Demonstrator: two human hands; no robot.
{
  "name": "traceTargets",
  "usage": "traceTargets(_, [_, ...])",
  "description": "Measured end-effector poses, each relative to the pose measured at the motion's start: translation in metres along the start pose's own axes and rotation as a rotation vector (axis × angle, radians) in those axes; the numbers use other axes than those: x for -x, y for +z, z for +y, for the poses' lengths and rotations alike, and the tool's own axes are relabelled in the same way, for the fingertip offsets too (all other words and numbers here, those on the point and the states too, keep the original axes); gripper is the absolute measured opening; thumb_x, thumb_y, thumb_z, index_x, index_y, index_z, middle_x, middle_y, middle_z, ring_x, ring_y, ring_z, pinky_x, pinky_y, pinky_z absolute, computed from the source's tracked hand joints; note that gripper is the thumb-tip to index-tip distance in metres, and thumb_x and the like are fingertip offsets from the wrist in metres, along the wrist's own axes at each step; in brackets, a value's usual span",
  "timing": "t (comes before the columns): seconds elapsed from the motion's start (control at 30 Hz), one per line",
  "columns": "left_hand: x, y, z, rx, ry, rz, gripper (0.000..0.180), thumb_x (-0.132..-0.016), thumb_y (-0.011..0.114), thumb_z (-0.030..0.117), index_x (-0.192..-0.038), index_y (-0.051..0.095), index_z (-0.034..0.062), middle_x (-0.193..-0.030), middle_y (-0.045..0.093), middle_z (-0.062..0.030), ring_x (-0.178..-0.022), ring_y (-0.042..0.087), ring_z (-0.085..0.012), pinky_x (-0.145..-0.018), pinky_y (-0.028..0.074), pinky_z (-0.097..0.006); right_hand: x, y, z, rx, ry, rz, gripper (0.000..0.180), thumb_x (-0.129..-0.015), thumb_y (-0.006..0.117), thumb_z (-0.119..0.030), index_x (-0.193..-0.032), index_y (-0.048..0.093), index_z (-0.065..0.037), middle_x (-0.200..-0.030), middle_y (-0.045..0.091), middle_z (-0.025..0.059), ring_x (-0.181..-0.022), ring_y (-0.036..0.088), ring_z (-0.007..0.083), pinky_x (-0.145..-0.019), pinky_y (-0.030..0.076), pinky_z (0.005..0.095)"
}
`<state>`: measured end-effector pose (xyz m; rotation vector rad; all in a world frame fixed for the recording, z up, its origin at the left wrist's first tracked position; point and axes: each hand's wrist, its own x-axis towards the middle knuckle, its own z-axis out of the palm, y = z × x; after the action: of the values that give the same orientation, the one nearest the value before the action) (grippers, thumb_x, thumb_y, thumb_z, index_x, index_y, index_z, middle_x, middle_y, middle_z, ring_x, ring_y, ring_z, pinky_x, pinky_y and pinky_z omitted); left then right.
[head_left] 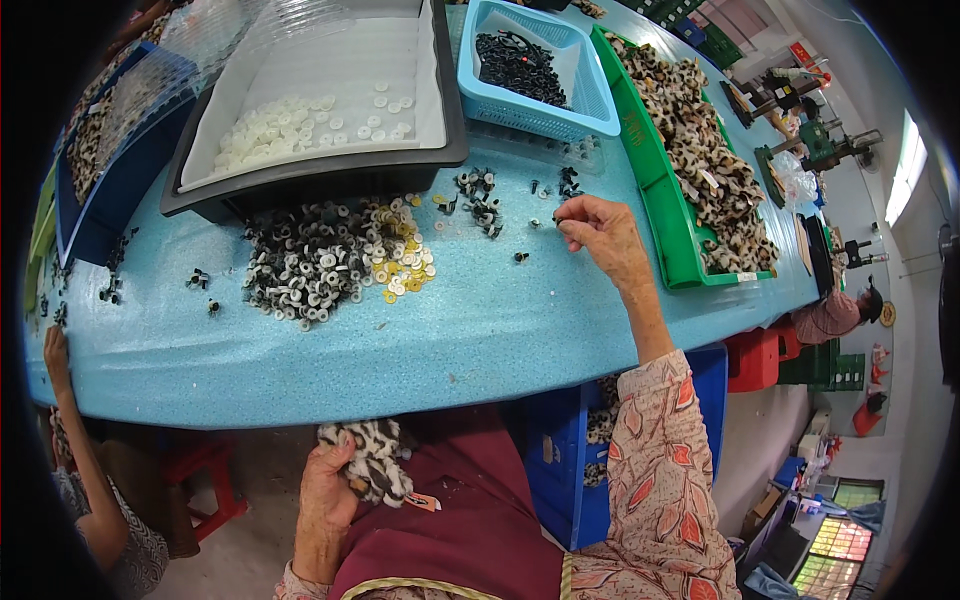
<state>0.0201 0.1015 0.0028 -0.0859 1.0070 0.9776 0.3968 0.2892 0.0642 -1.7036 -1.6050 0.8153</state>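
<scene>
My right hand (600, 232) reaches over the light blue table (480, 330), its fingertips pinched on a small black part (557, 219) beside a scatter of small black pieces (480, 195). My left hand (330, 490) is below the table edge, over my lap, gripping a leopard-print plush piece (375, 460) with a small tag. In front of me lies a heap of black and white washers (305, 260) with yellow washers (400, 262) next to it.
A black tray (300, 185) with white rings sits at the back. A blue basket (540, 110) holds black parts. A green tray (665, 215) holds leopard-print pieces. Another person's hand (55, 350) rests on the table's left edge. A blue crate (560, 470) stands under the table.
</scene>
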Motion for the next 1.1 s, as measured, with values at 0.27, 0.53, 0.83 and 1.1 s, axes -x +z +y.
traceTargets(0.27, [-0.002, -0.001, 0.001, 0.018, -0.02, -0.025, 0.016, -0.079, 0.07, 0.008, -0.092, 0.066, -0.0013, -0.094, 0.068, -0.0105, -0.088, 0.066, -0.0223, -0.085, 0.052, -0.039, -0.019, 0.005, -0.009, 0.056, 0.039, -0.126, 0.01, -0.08, 0.065, -0.001, -0.089, 0.069, 0.001, -0.072, 0.066, 0.005, -0.059, 0.057, 0.0088, -0.055, 0.05, 0.0234])
traceTargets(0.53, [-0.004, -0.001, 0.002, 0.006, -0.003, -0.031, 0.016, -0.08, 0.069, 0.008, -0.093, 0.065, -0.0008, -0.094, 0.067, -0.0095, -0.088, 0.065, -0.0217, -0.086, 0.052, -0.038, -0.022, 0.007, -0.009, 0.107, 0.1, -0.165, 0.012, -0.078, 0.067, -0.001, -0.09, 0.07, -0.001, -0.071, 0.066, 0.0052, -0.056, 0.056, 0.008, -0.052, 0.049, 0.0227])
traceTargets(0.83, [-0.014, -0.02, -0.004, -0.007, -0.017, -0.08, 0.022, -0.082, 0.067, 0.009, -0.103, 0.062, 0.0024, -0.104, 0.066, -0.0091, -0.096, 0.064, -0.0252, -0.089, 0.051, -0.042, -0.031, 0.0, -0.006, 0.102, 0.108, -0.3, 0.018, -0.078, 0.065, 0.0, -0.095, 0.071, -0.004, -0.072, 0.067, 0.0049, -0.055, 0.057, 0.0083, -0.053, 0.049, 0.022])
traceTargets(1.1, [-0.007, -0.011, -0.002, -0.03, -0.002, -0.079, 0.021, -0.082, 0.067, 0.011, -0.101, 0.064, 0.0025, -0.104, 0.067, -0.0084, -0.094, 0.064, -0.0235, -0.088, 0.051, -0.041, -0.029, 0.004, -0.023, 0.249, 0.12, -0.305, 0.016, -0.078, 0.066, 0.0, -0.094, 0.069, 0.0, -0.077, 0.067, 0.0068, -0.059, 0.059, 0.01, -0.056, 0.051, 0.0229])
